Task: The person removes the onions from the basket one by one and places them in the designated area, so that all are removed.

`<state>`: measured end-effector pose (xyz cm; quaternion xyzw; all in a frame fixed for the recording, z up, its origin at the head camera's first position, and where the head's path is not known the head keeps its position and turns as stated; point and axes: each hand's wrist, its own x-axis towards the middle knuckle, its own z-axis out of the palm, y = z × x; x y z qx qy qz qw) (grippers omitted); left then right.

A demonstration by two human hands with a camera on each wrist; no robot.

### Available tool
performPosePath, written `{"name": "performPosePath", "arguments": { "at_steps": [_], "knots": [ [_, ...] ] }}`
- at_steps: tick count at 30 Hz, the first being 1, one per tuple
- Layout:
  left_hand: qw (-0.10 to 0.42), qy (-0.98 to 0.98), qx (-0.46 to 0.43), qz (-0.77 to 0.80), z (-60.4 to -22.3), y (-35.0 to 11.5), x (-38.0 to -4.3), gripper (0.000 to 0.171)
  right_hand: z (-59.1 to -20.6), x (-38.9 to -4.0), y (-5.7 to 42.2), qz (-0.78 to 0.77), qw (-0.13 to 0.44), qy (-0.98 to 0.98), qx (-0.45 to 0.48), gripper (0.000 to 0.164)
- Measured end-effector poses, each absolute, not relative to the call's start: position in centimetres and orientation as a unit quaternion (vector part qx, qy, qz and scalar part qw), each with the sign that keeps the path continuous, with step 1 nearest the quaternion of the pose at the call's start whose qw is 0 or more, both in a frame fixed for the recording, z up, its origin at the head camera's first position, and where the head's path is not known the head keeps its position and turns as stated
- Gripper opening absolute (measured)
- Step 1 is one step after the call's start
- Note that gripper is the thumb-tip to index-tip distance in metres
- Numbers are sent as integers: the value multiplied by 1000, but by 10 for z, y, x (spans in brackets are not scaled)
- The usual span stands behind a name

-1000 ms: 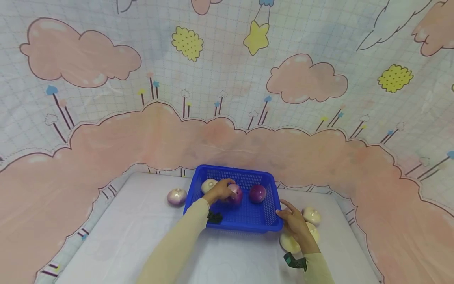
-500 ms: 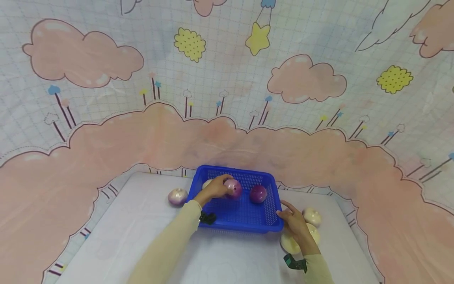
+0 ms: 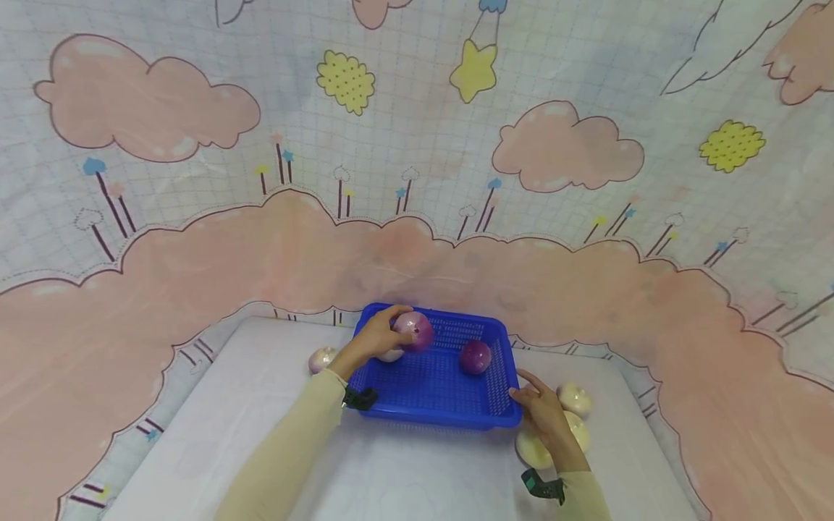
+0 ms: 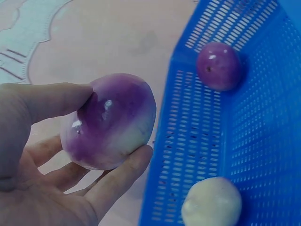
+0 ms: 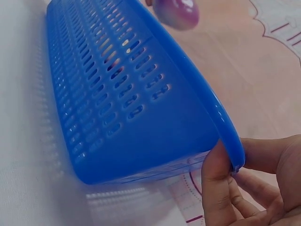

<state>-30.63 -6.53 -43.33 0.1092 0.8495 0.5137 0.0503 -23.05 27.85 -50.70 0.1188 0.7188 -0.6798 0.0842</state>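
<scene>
My left hand (image 3: pixel 376 339) holds a purple-and-white turnip (image 3: pixel 415 331) over the left back part of a blue plastic basket (image 3: pixel 443 421). In the left wrist view, thumb and fingertips grip this turnip (image 4: pixel 113 122) from its sides. A deep purple turnip (image 3: pixel 476 357) lies in the basket toward the right. Partly hidden below my left hand is a whitish turnip (image 3: pixel 391 355), plainer in the left wrist view. My right hand (image 3: pixel 547 416) pinches the basket's rim at its right front corner, the thumb (image 5: pixel 217 176) on the near side.
Left of the basket, another white-and-purple turnip (image 3: pixel 322 359) rests on the white table (image 3: pixel 260 391), partly covered by the left hand. Several pale turnips (image 3: pixel 575 399) sit around the right hand. A cartoon-printed cloth (image 3: pixel 391 253) rises behind the table.
My left hand has lifted the turnip from the basket's middle and carried it up and leftward. My right hand stays on the rim.
</scene>
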Motion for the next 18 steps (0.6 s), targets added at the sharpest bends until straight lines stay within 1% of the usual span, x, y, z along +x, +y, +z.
{"name": "performPosePath", "arguments": {
  "at_steps": [2, 4, 9, 18],
  "knots": [
    [66, 832, 109, 540, -430, -70, -304, 61, -508, -230, 279, -680, 83, 719, 120, 58],
    [71, 822, 112, 553, -427, -76, -301, 61, -508, -229, 279, -681, 83, 718, 120, 59],
    [60, 821, 116, 556, -423, -89, -293, 59, -508, -229, 279, -683, 84, 716, 118, 61],
    [38, 824, 97, 557, -425, -107, -278, 60, -509, -222, 278, -678, 86, 718, 129, 58]
  ]
}}
